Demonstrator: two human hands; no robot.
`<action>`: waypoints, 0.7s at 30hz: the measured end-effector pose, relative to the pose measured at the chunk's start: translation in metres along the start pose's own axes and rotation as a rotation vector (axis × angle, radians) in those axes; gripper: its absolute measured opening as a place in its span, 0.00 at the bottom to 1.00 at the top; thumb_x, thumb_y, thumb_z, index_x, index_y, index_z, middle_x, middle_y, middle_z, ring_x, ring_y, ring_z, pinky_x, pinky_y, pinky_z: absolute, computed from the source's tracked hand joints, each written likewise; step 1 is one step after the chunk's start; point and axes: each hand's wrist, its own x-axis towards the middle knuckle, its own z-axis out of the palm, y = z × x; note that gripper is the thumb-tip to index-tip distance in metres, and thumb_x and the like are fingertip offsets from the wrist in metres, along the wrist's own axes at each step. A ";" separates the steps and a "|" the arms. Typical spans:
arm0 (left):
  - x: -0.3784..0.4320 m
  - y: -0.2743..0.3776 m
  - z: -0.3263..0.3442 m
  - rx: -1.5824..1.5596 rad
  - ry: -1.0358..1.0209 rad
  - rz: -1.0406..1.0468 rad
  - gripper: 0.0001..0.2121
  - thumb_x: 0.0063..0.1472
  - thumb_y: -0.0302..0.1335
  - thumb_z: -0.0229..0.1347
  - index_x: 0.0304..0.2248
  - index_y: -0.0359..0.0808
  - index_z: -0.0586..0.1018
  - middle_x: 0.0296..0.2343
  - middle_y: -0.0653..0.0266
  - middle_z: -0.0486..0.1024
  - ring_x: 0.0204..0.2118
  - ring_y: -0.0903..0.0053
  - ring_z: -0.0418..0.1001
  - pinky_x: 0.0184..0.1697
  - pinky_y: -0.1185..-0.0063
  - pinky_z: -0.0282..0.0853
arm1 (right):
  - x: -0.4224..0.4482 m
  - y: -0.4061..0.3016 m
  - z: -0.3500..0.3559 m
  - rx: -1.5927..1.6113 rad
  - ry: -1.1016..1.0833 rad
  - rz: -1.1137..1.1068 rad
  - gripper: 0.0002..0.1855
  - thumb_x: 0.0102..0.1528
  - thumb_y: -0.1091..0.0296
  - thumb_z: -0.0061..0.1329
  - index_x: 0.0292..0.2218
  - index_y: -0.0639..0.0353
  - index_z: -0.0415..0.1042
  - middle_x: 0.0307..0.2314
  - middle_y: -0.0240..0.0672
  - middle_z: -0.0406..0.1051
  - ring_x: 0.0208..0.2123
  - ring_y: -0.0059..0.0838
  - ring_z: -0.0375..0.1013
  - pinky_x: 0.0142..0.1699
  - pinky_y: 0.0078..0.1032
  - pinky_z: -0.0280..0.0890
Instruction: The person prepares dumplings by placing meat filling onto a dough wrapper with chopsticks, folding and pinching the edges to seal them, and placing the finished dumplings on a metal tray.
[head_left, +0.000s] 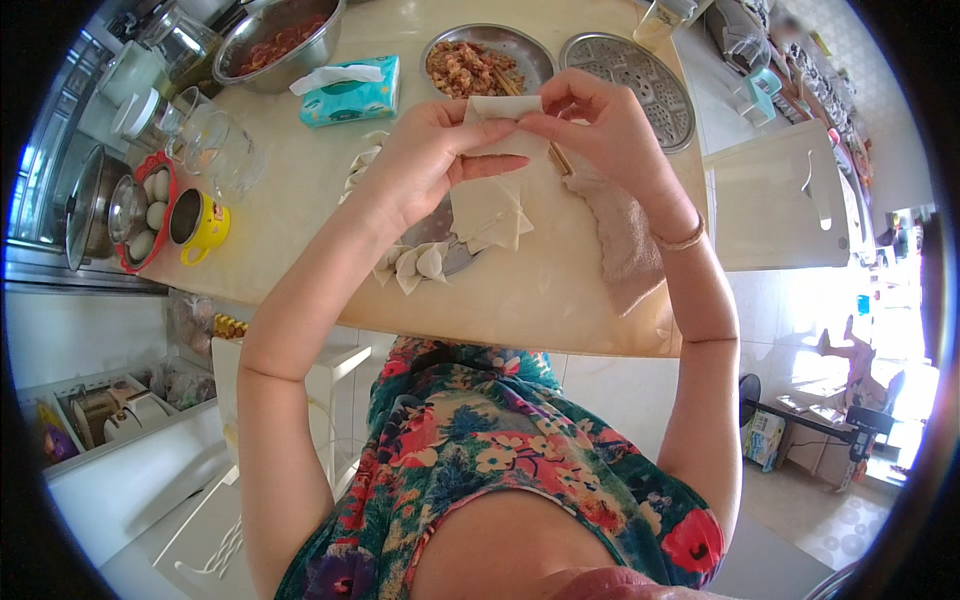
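A folded dough wrapper (504, 107) is pinched between my left hand (439, 146) and my right hand (589, 112), above the table. Just beyond it, a steel plate (536, 51) holds minced filling (476, 66) and a pair of wooden chopsticks (559, 159), partly hidden by my hands. Below my hands lies a stack of square dough wrappers (487, 210). Folded dumplings (420, 264) sit on a metal tray (461, 259) beside the stack, with my left hand and forearm hiding part of them. Whether the held wrapper has filling inside cannot be seen.
A beige cloth (626, 240) lies beside my right forearm. At the back are a perforated steel plate (637, 75), a tissue pack (352, 94) and a steel bowl of meat (277, 45). Left stand a yellow mug (204, 225), glass cups and a red basket of eggs (150, 210).
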 end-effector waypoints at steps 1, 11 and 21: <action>-0.001 0.000 0.000 -0.019 0.011 0.000 0.12 0.59 0.21 0.51 0.41 0.21 0.72 0.39 0.53 0.74 0.41 0.69 0.75 0.47 0.74 0.75 | 0.001 -0.003 -0.001 0.020 -0.008 -0.039 0.05 0.52 0.73 0.54 0.32 0.63 0.74 0.28 0.25 0.70 0.29 0.10 0.67 0.37 0.12 0.63; -0.002 -0.002 0.000 -0.169 -0.028 -0.025 0.11 0.60 0.21 0.49 0.41 0.22 0.71 0.39 0.54 0.72 0.45 0.67 0.73 0.53 0.71 0.70 | 0.000 -0.008 0.018 0.085 0.047 -0.170 0.09 0.51 0.72 0.54 0.36 0.63 0.77 0.30 0.31 0.74 0.31 0.17 0.72 0.37 0.16 0.67; -0.010 -0.001 0.001 -0.317 -0.059 -0.043 0.12 0.60 0.21 0.50 0.42 0.21 0.70 0.40 0.53 0.72 0.45 0.69 0.72 0.55 0.74 0.67 | -0.001 -0.007 0.015 0.065 -0.002 -0.295 0.10 0.49 0.74 0.55 0.36 0.57 0.78 0.30 0.28 0.71 0.25 0.17 0.64 0.35 0.16 0.64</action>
